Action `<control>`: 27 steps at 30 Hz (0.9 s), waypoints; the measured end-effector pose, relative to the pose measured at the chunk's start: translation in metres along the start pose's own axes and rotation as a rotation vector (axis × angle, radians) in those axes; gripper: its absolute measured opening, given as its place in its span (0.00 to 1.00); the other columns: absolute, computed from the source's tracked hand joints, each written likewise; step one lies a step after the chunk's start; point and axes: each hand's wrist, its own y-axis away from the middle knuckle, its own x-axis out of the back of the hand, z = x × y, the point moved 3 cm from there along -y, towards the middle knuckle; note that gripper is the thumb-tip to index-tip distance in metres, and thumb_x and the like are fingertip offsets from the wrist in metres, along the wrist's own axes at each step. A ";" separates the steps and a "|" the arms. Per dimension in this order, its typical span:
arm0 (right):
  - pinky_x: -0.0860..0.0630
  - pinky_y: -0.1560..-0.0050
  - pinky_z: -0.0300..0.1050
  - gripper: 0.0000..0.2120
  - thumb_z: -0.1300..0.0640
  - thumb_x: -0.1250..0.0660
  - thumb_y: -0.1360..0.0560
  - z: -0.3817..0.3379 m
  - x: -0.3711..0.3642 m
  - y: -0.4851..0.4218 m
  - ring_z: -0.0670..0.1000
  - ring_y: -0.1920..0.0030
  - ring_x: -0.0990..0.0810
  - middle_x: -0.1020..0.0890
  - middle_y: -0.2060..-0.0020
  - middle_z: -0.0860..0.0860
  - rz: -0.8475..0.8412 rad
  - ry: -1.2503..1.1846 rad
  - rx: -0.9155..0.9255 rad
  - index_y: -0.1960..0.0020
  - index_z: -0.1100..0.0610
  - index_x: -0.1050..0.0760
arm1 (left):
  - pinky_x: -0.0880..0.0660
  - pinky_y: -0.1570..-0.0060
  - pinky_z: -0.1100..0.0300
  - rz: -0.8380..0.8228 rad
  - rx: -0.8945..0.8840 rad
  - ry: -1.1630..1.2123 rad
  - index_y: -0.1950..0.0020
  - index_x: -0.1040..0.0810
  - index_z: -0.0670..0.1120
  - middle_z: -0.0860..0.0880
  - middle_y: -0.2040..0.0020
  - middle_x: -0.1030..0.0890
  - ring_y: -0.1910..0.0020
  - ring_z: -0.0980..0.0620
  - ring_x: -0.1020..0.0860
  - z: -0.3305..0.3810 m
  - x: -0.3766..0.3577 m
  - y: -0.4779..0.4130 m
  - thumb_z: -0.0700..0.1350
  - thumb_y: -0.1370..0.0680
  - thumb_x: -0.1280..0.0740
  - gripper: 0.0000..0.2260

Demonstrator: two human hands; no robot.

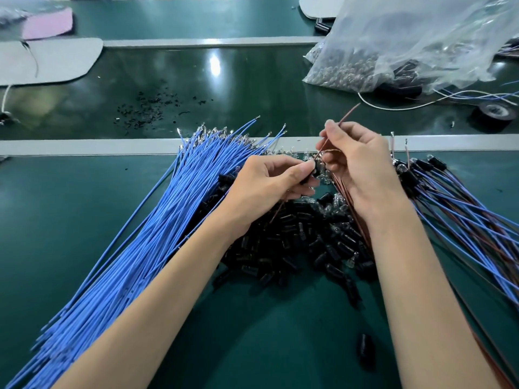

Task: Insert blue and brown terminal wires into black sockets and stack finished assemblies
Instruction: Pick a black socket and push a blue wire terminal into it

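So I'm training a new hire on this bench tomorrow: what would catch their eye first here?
The big fan of blue wires sweeping across the left of the green table dominates. At centre, the left hand holds a black socket while the right hand pinches a brown wire beside it, above a heap of loose sockets. Finished assemblies fan out on the right.

glossy green bench (pixel 70 220), lamp glare (pixel 214 64)
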 end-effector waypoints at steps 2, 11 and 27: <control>0.29 0.67 0.36 0.09 0.56 0.32 0.23 -0.002 -0.002 0.002 0.43 0.72 0.26 0.19 0.70 0.46 -0.101 0.098 0.002 0.63 0.53 0.21 | 0.19 0.56 0.62 -0.044 0.008 0.039 0.54 0.19 0.45 0.48 0.61 0.15 0.61 0.52 0.16 0.005 -0.002 0.002 0.44 0.21 0.34 0.06; 0.34 0.76 0.31 0.10 0.58 0.35 0.21 -0.005 0.000 0.002 0.41 0.76 0.29 0.19 0.73 0.47 0.031 -0.046 -0.084 0.60 0.58 0.23 | 0.20 0.59 0.64 -0.077 0.075 0.102 0.56 0.20 0.46 0.46 0.58 0.14 0.61 0.51 0.16 0.002 -0.008 0.006 0.47 0.21 0.35 0.08; 0.29 0.73 0.32 0.09 0.49 0.28 0.32 -0.014 0.001 0.011 0.42 0.76 0.27 0.21 0.72 0.47 -0.301 0.116 -0.100 0.67 0.53 0.18 | 0.20 0.63 0.65 -0.087 0.158 0.305 0.53 0.18 0.44 0.47 0.59 0.15 0.66 0.55 0.17 0.012 -0.016 0.009 0.49 0.23 0.33 0.09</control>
